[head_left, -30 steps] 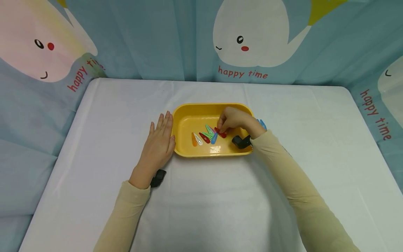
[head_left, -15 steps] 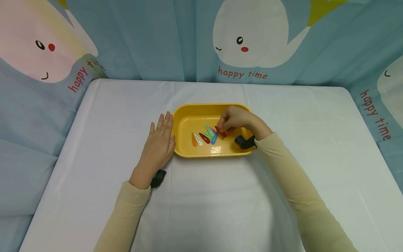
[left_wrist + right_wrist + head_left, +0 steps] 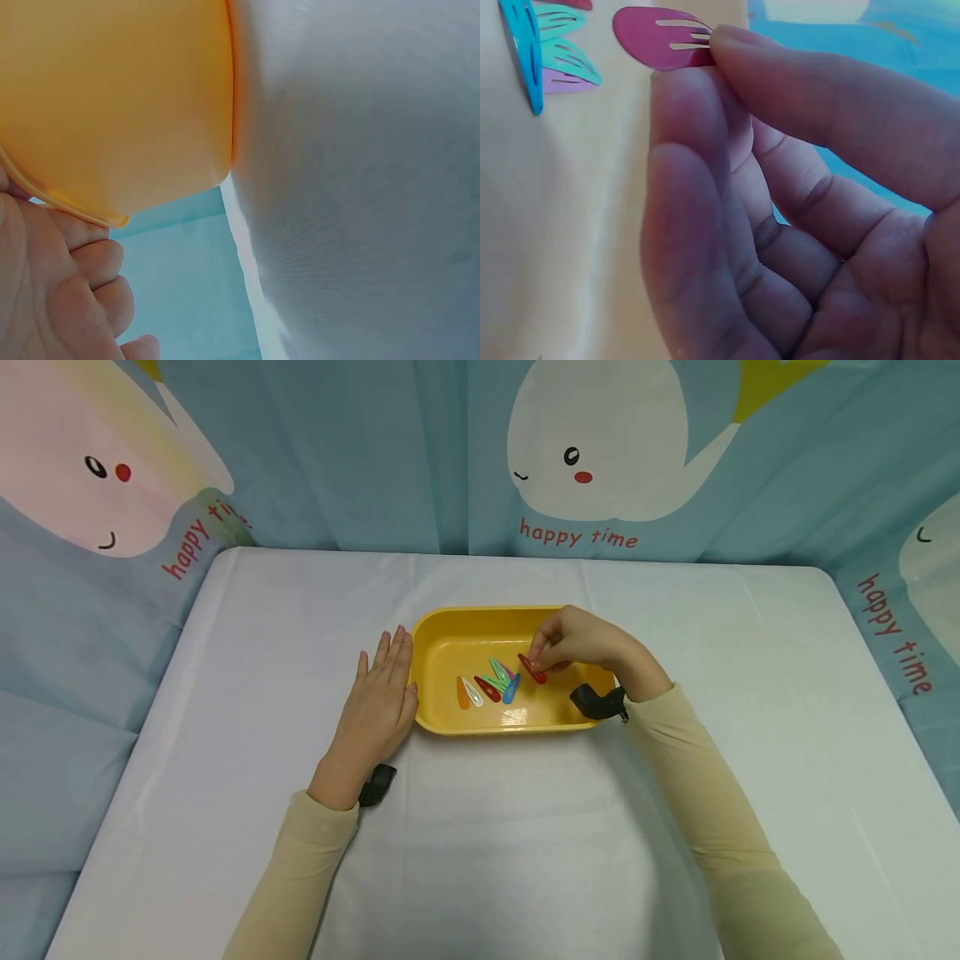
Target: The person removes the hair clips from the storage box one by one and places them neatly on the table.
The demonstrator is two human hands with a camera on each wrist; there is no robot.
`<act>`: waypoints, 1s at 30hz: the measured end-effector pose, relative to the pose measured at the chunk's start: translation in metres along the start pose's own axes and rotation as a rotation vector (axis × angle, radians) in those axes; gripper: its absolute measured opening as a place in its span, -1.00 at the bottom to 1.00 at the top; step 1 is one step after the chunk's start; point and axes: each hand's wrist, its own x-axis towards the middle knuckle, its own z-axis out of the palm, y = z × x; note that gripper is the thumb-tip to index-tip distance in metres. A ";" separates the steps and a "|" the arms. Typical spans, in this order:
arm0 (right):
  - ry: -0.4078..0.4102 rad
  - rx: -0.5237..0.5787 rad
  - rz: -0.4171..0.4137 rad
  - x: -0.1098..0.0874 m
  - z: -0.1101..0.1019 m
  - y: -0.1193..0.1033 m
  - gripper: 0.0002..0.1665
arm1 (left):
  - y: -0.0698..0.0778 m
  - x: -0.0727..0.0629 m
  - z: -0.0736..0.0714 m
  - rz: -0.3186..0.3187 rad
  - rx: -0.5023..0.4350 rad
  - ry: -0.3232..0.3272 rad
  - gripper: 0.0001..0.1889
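Your right hand is over the right part of the glossy yellow, round-cornered plastic tray. Its thumb and forefinger pinch a red, slotted, teardrop-shaped hair clip; the right wrist view shows the clip's broad rounded end projecting past your fingertips, with the remaining fingers bent below. The clip is within the tray's outline, to the right of the others; its height above the tray floor cannot fairly be judged from these angles.

Your left hand lies along the tray's left end, fingers extended and touching the rim, not wrapped round it.

On the tray floor you have, from the left, an orange teardrop clip just beside a white one, a second red clip, light green clips, a partly covered pink clip and a blue clip. The right wrist view shows the blue one overlapping the green and pink group.

The tray stands on a table spread with a white cloth. Behind it hangs a light-blue curtain printed with whales and red "happy time" lettering.
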 end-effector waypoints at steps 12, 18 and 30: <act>0.030 0.037 -0.048 -0.015 -0.008 0.006 -0.89 | -0.001 -0.001 0.001 0.006 -0.006 0.013 -0.40; 0.052 0.060 -0.058 -0.024 -0.011 0.010 -0.85 | -0.001 -0.001 0.002 0.005 -0.010 0.009 -0.40; 0.106 0.135 -0.096 -0.042 -0.018 0.021 -0.84 | -0.001 0.000 0.001 -0.001 -0.003 0.004 -0.40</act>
